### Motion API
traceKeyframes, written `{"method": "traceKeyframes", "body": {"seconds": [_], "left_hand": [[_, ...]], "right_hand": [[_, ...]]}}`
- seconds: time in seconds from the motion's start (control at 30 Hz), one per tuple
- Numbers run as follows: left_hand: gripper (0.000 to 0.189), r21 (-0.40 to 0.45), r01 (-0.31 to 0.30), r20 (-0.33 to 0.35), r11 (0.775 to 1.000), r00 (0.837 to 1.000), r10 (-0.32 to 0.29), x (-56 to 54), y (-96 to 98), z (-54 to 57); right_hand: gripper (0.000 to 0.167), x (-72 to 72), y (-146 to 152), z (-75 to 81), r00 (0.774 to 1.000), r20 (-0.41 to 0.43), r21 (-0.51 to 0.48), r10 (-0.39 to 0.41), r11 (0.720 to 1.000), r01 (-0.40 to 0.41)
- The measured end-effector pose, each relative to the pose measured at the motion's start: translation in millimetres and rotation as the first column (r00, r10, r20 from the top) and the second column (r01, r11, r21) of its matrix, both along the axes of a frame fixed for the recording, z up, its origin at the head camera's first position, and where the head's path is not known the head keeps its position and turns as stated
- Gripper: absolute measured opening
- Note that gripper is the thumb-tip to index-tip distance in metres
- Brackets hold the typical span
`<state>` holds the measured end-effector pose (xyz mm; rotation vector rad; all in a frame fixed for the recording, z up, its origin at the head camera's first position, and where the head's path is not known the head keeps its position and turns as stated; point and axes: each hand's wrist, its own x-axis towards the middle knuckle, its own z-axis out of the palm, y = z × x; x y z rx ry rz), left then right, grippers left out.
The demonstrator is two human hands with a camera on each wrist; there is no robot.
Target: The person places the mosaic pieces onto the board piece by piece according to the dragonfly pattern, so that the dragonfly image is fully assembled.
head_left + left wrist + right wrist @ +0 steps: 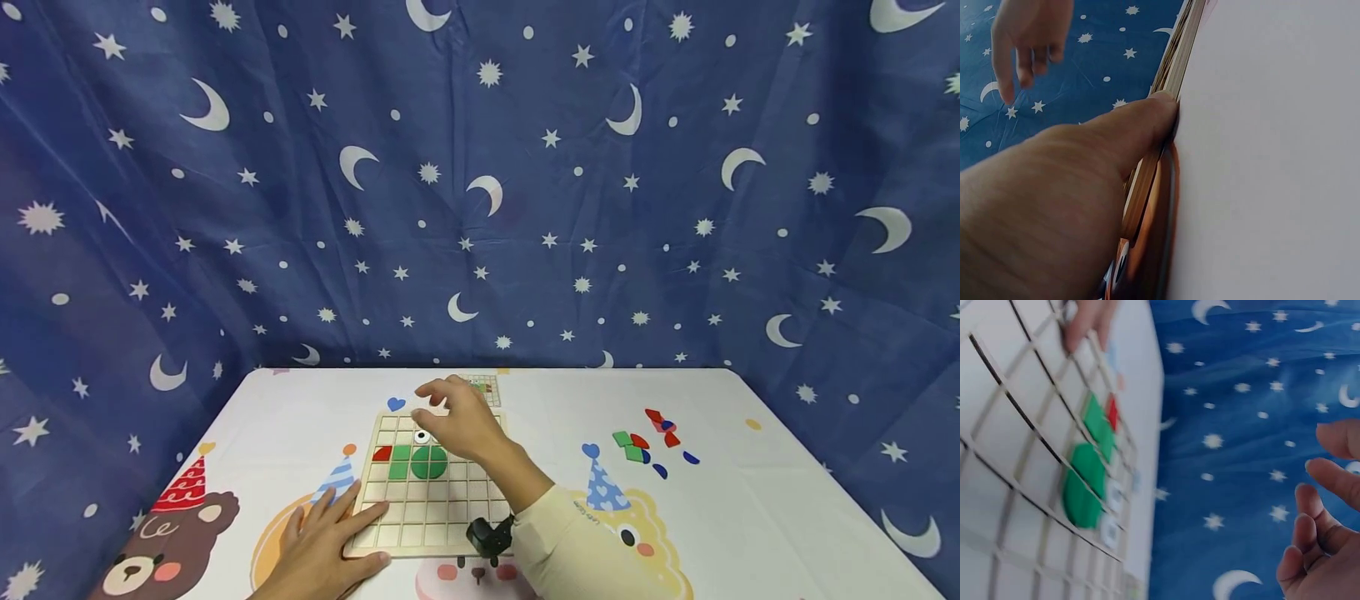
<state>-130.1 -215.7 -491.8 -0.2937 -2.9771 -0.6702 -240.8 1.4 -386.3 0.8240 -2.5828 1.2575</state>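
A pale wooden grid board [457,533] lies on the table. Set in its cells are a red quarter-round piece [382,453], green squares [400,462], a green circle of quarter pieces [429,462] and a white eye piece [422,437]. Two blurred white pieces [1110,530] show beside the green circle in the right wrist view. My left hand [322,542] rests at the board's front left corner, fingers spread, thumb [1141,125] against the front edge. Above the board's far part, my right hand [461,421] hovers with loosely bent fingers, nothing between them.
Loose red, green and blue pieces [633,446] lie scattered to the right of the board. Behind the board is a small patterned grid card [487,390], partly covered by my right hand. A blue star-and-moon curtain [525,208] hangs behind the table.
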Motion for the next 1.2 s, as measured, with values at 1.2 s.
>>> {"method": "traceKeyframes", "body": {"seconds": [1.2], "left_hand": [[0.069, 0.012, -0.010, 0.059, 1.000, 0.998, 0.009, 0.9, 0.0, -1.0]], "right_hand": [[0.041, 31.2, 175, 29.0, 0.917, -0.386, -0.142, -0.100, 0.989, 0.048]]}}
